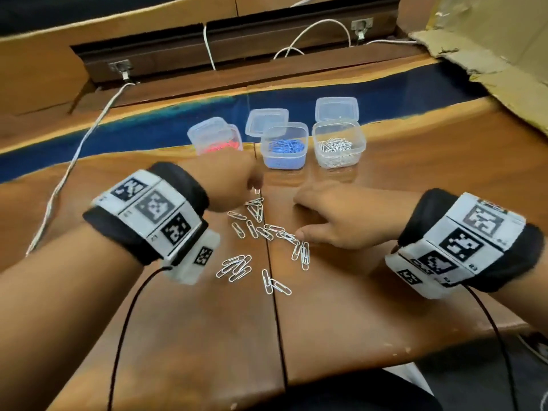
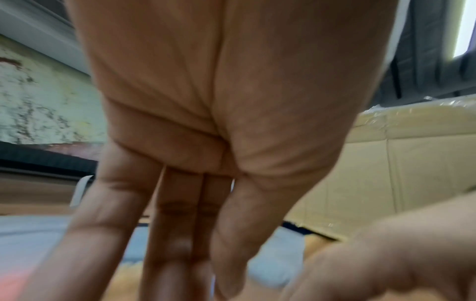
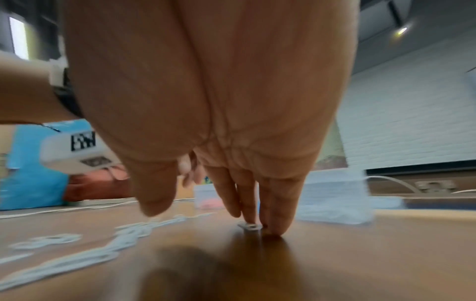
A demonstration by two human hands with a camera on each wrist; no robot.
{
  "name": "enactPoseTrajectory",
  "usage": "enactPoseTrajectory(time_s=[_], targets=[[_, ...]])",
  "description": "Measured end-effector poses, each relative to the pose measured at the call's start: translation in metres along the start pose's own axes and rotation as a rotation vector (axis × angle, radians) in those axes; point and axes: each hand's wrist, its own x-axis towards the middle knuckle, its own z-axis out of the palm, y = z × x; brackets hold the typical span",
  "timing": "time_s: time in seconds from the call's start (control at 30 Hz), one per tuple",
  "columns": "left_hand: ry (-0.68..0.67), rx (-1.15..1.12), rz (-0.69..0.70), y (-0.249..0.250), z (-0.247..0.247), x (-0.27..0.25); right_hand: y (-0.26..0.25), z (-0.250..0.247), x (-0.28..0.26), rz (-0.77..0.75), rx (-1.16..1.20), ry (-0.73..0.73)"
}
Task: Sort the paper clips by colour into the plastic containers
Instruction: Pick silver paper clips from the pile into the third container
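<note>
Three clear plastic containers stand in a row with their lids hinged open behind them: one with pink clips (image 1: 218, 140), one with blue clips (image 1: 284, 146), one with white clips (image 1: 338, 145). Several loose white paper clips (image 1: 258, 232) lie scattered on the wooden table (image 1: 385, 307) in front of them. My left hand (image 1: 255, 185) hovers over the far end of the pile, its fingers and thumb pointing down and pinching a white clip (image 1: 257, 191). My right hand (image 1: 311, 216) lies flat beside the pile, its straight fingertips (image 3: 273, 226) pressing a white clip (image 3: 251, 226) against the table.
A white cable (image 1: 74, 161) runs across the table's left side. Torn cardboard (image 1: 489, 54) lies at the back right. A dark seam (image 1: 272, 277) splits the tabletop, and a blue resin strip (image 1: 148, 126) runs behind the containers. Thin black wires hang from both wristbands.
</note>
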Motion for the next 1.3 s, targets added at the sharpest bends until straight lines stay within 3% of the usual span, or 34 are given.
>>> enactPoseTrajectory(time_s=[0.2,0.4,0.53,0.63,0.93,1.13,1.3], targets=[[-0.018,-0.032,0.063,-0.017,0.039,-0.018,-0.023,0.011,-0.014,-0.088,-0.057,-0.069],[0.036,-0.114,0.082,-0.011,0.052,-0.041,-0.031,0.014,-0.004,-0.062,0.009,0.072],[0.019,-0.150,0.023,-0.007,0.056,-0.061,-0.035,0.009,0.008,-0.038,0.013,0.111],[-0.041,-0.096,-0.037,0.002,0.067,-0.070,-0.036,0.002,0.014,-0.062,-0.050,0.032],[0.165,-0.227,0.023,0.005,0.071,-0.054,-0.044,0.005,0.039,-0.073,0.045,0.036],[0.159,-0.309,0.009,0.003,0.071,-0.053,-0.049,0.002,0.039,-0.097,-0.049,0.014],[0.147,-0.178,0.050,0.007,0.066,-0.056,-0.047,-0.001,0.038,-0.148,-0.121,0.012]])
